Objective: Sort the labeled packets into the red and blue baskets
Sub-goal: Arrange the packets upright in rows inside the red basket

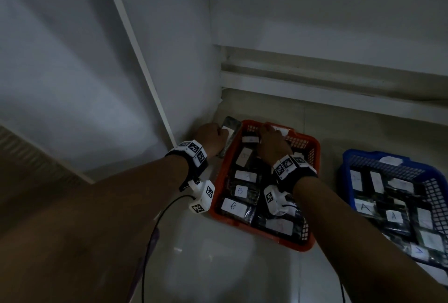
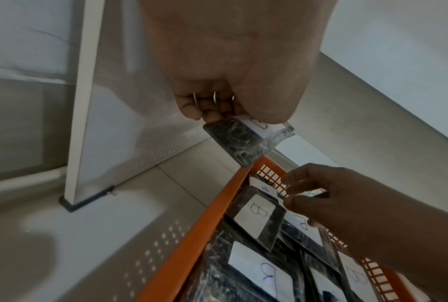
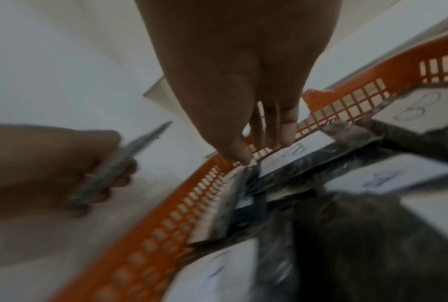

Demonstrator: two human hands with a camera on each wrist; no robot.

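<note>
Gripping one dark packet (image 2: 246,139) marked B, the left hand (image 1: 211,138) holds it just outside the red basket's (image 1: 312,147) far left corner. Inside that basket's far edge, the right hand (image 1: 272,144) has straight fingertips (image 3: 286,134) resting on a B-labelled packet (image 3: 303,155). About nine packets fill the red basket. Near its right side on the floor (image 1: 218,266), the blue basket (image 1: 349,157) holds roughly ten, several marked A.

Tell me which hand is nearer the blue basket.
Right. The right hand reaches into the red basket beside the blue basket; the left hand holds a packet beyond the red basket's far side.
</note>
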